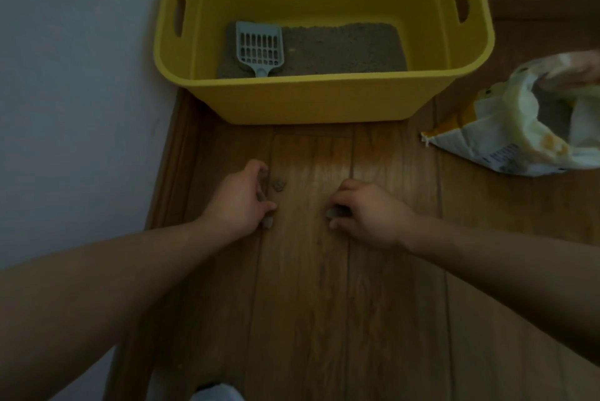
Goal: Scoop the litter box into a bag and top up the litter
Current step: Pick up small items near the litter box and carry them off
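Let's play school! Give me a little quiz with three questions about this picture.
1. True or false: the scoop lies inside the yellow box.
2. Where is the litter bag? A) inside the box B) on the floor, right of the box C) under the scoop
3. Fill in: the left hand and right hand each pinch a gray bit down on the wooden ____.
Key: 1 true; 2 B; 3 floor.
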